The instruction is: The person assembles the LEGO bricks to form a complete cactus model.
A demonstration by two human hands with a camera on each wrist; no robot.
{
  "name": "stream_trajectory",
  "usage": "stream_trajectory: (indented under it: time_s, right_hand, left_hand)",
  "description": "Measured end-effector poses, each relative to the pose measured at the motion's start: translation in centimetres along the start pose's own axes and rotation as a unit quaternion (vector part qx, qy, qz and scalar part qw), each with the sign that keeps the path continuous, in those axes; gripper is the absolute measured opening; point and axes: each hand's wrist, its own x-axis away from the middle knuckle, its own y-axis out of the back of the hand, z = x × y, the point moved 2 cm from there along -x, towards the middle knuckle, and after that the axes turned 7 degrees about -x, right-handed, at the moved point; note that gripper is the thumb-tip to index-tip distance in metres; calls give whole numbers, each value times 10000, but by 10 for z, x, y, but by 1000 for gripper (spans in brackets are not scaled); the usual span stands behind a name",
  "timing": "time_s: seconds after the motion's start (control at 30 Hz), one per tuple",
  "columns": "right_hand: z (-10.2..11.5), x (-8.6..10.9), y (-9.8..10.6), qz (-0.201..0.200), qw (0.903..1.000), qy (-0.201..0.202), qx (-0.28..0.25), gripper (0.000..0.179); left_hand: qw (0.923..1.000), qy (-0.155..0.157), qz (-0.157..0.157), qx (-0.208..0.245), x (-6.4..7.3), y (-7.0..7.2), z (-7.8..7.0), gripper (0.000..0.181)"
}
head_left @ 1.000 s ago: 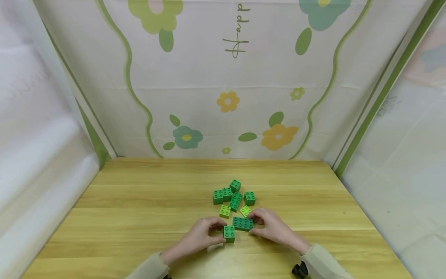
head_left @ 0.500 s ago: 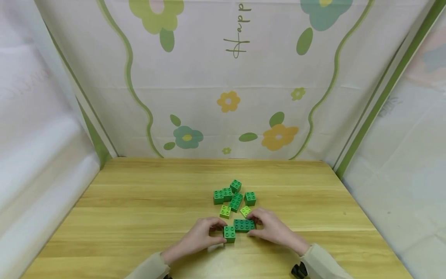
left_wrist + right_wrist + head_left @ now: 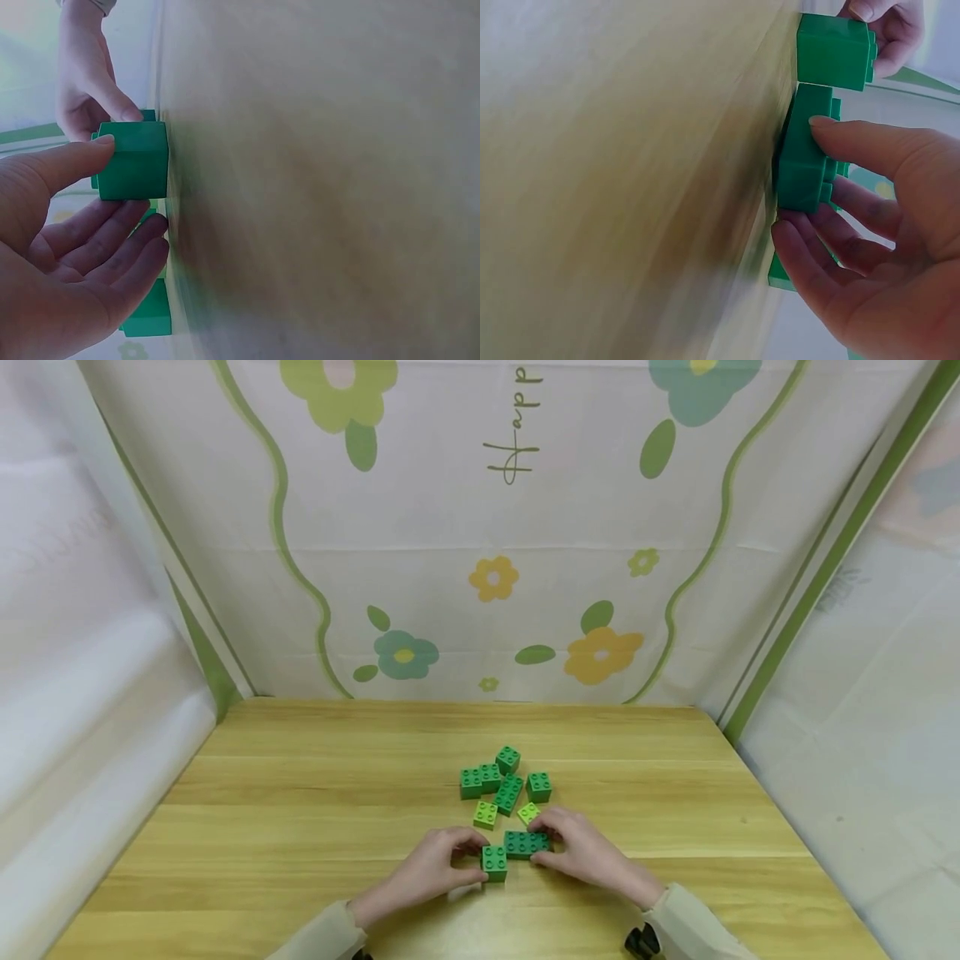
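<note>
In the head view my left hand (image 3: 444,862) holds a green two-by-two toy building brick (image 3: 493,863) between thumb and fingers, studs up. The left wrist view shows the thumb on one side of this square brick (image 3: 133,161) and the fingers below it. My right hand (image 3: 576,846) grips the right end of a darker green two-by-four brick (image 3: 525,844). In the right wrist view the thumb presses the long brick's side (image 3: 804,161). The long brick lies just beyond the square one and to its right, their near corners close together.
Beyond the hands lie several loose bricks on the wooden table (image 3: 315,793): a lime one (image 3: 485,814), another lime one (image 3: 528,813) by my right fingers, a long green one (image 3: 508,794) and square green ones (image 3: 538,787). A flower-printed cloth (image 3: 450,527) rises behind the table.
My right hand has brought the long brick slightly toward me, and its fingers sit a little further along it. The left hand and its square brick stay in place.
</note>
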Motion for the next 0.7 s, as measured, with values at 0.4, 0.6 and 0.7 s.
stream_trajectory:
  time_s: [0.4, 0.6, 0.7]
  right_hand:
    - [4, 3, 11, -112, 9997, -23, -207, 28]
    - [9, 5, 16, -152, 9996, -13, -240, 28]
    - [14, 7, 19, -173, 9996, 34, -239, 29]
  left_hand:
    - [9999, -59, -38, -115, 0, 0, -1, 36]
    - [9998, -88, -59, -139, 1, 0, 0, 35]
    - [9998, -91, -69, -142, 1, -1, 0, 34]
